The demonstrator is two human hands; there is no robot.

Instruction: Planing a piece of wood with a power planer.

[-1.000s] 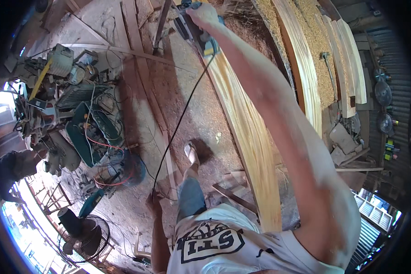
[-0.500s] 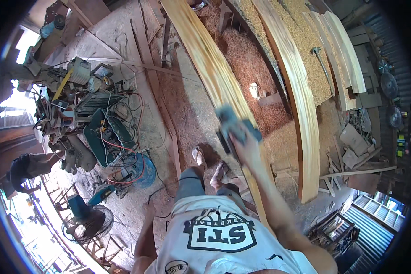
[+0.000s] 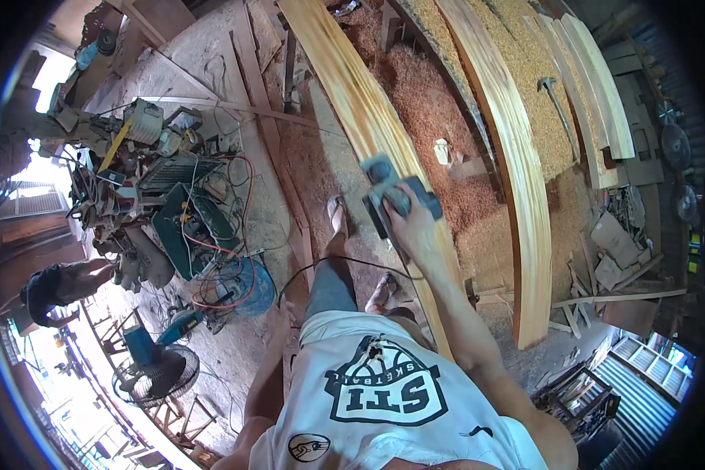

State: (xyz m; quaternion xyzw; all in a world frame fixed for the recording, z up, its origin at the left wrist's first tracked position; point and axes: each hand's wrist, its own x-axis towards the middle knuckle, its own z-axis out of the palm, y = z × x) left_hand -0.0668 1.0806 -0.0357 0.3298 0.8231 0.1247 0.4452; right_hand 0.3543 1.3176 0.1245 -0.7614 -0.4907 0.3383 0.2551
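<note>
My right hand (image 3: 412, 227) is wrapped around the rear handle of a teal-and-black power planer (image 3: 384, 174). The planer rests on the long, pale yellow-brown plank (image 3: 360, 86) running from the far left of the middle toward me. Down by my left thigh, my left hand (image 3: 283, 315) is closed at the black power cord (image 3: 321, 262), its fingers partly blurred. From there the cord arcs over my leg toward my right wrist.
Right of the plank stands a second thick plank (image 3: 525, 188) above reddish shavings (image 3: 423, 110). A hammer (image 3: 558, 110) lies among lighter shavings. On the left are cluttered tools, a green bin (image 3: 182, 235), a blue tub (image 3: 254, 286), a fan (image 3: 157, 374) and another person (image 3: 66, 290).
The planer and my right hand have shifted slightly toward me along the plank. My left hand has risen forward, lifting the cord into an arc across my leg. My left foot has stepped forward.
</note>
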